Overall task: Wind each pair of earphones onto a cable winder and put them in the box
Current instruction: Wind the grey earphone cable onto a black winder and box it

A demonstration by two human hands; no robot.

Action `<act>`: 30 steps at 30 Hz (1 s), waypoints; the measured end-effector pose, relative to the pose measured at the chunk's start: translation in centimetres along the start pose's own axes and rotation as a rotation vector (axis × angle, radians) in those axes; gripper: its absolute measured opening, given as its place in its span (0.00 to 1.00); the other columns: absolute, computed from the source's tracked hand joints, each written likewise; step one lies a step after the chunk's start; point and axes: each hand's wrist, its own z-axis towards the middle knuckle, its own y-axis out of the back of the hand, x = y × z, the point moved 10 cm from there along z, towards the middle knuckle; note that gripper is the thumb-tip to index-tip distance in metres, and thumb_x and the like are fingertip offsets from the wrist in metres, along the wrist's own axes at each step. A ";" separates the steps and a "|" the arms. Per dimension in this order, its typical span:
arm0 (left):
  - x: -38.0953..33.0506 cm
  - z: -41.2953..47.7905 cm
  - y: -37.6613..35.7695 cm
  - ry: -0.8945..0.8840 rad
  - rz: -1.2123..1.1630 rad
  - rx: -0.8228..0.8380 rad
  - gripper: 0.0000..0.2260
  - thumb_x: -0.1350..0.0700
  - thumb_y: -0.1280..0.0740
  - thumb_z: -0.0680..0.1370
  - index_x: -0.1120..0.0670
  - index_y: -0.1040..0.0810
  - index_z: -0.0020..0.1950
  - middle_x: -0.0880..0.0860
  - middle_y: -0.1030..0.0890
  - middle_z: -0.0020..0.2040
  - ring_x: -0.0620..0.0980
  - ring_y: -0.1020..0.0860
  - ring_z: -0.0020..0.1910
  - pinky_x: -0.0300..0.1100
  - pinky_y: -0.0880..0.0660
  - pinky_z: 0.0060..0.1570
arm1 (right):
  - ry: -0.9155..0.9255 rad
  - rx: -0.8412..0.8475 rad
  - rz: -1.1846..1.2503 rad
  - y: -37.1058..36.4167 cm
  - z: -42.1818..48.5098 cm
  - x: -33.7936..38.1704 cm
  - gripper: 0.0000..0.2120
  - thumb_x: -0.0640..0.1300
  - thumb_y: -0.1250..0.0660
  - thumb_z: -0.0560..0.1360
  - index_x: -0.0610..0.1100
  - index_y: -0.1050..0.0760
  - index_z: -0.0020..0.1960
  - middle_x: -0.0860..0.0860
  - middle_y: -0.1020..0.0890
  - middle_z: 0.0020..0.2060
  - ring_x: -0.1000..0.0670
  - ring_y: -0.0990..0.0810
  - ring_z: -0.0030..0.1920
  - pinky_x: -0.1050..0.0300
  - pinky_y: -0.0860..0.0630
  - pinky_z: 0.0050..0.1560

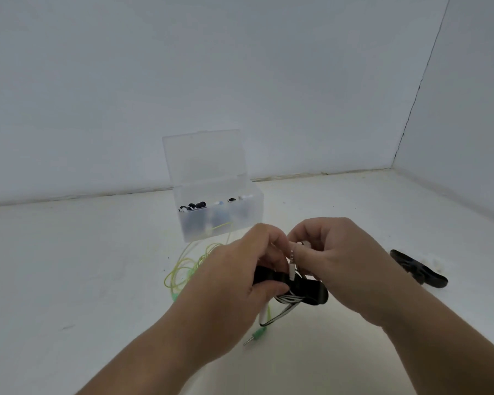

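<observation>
Gripping the winder (307, 293) by its left end with left hand (240, 276), above the desk (97, 266), long axis left to right. Pinching the cord (284, 311) beside the plug (292, 266) with right hand (340, 260). Open box (220, 220) straight beyond, far; left hand slightly nearer.

Your white worktop (69, 266) carries an open translucent box (255, 208) toward the back, a loose yellow-green earphone cable (187, 266) lying just in front of it, and a black cable winder (418, 269) off to your right.
</observation>
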 end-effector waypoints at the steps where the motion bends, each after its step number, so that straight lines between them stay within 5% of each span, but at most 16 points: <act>1: -0.1 0.0 0.1 0.000 0.012 -0.019 0.19 0.64 0.26 0.72 0.42 0.29 0.49 0.36 0.18 0.44 0.37 0.20 0.47 0.25 0.30 0.45 | 0.010 0.005 -0.020 -0.1 0.0 0.1 0.12 0.47 0.32 0.77 0.47 0.21 0.36 0.57 0.28 0.24 0.56 0.31 0.26 0.66 0.33 0.28; 11: 0.8 -0.3 1.0 0.010 0.040 -0.126 0.27 0.62 0.22 0.69 0.37 0.32 0.53 0.41 0.22 0.45 0.43 0.21 0.44 0.33 0.26 0.44 | 0.071 0.112 -0.139 -1.1 -0.3 0.9 0.16 0.39 0.41 0.80 0.55 0.18 0.56 0.61 0.23 0.30 0.59 0.25 0.33 0.67 0.30 0.35; 15: 0.9 -0.4 0.9 0.005 0.064 -0.128 0.35 0.60 0.22 0.70 0.33 0.36 0.63 0.43 0.20 0.49 0.43 0.21 0.47 0.34 0.26 0.49 | 0.147 0.089 -0.225 -1.2 -0.5 1.5 0.19 0.38 0.39 0.78 0.57 0.23 0.63 0.55 0.19 0.36 0.51 0.20 0.35 0.50 0.21 0.41; 25: 1.3 -0.3 1.8 -0.054 0.079 -0.221 0.21 0.62 0.26 0.73 0.44 0.25 0.60 0.37 0.19 0.49 0.37 0.20 0.49 0.25 0.29 0.48 | 0.267 -0.055 -0.167 0.7 -1.0 3.5 0.14 0.39 0.30 0.74 0.58 0.21 0.52 0.59 0.17 0.38 0.54 0.19 0.40 0.55 0.22 0.45; 30: 2.0 -0.4 3.3 -0.029 -0.008 -0.340 0.14 0.57 0.31 0.72 0.45 0.22 0.56 0.38 0.19 0.48 0.41 0.20 0.50 0.31 0.25 0.46 | 0.296 -0.114 -0.153 1.6 -1.4 4.2 0.13 0.37 0.24 0.69 0.56 0.20 0.43 0.61 0.17 0.36 0.56 0.22 0.38 0.65 0.26 0.39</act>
